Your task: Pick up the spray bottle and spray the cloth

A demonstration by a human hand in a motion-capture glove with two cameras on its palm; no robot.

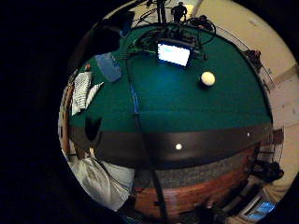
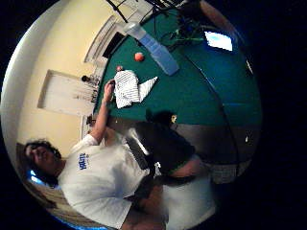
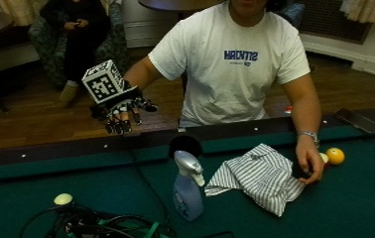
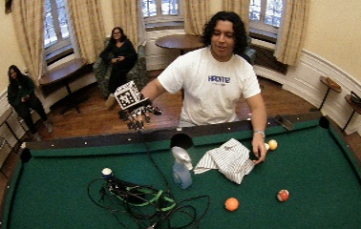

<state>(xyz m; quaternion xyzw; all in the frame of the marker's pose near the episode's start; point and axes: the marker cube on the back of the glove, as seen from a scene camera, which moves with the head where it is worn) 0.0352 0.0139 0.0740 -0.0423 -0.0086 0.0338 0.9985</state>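
Note:
A blue spray bottle [image 3: 187, 191] with a white trigger head stands upright on the green felt, just in from the side pocket [image 3: 185, 145]. Beside it lies a crumpled white-and-grey striped cloth [image 3: 260, 176]. My gloved right hand [image 3: 125, 111] hangs in the air outside the dark rail [image 3: 55, 151], well short of the bottle, with its fingers pointing down and holding nothing. The bare left hand [image 3: 309, 166] rests on the cloth's far edge. In the palm views the bottle [image 1: 108, 66] [image 2: 153, 48] and the cloth [image 1: 81, 91] [image 2: 127, 88] lie far off on the felt.
A tangle of cables [image 4: 142, 200] and a lit screen [image 1: 174, 52] sit on the felt beyond the bottle. A white ball [image 3: 63, 199] lies near the cables. A yellow ball [image 3: 335, 155] is by the left hand; an orange ball [image 4: 231, 203] and a red ball [image 4: 282, 195] lie farther out.

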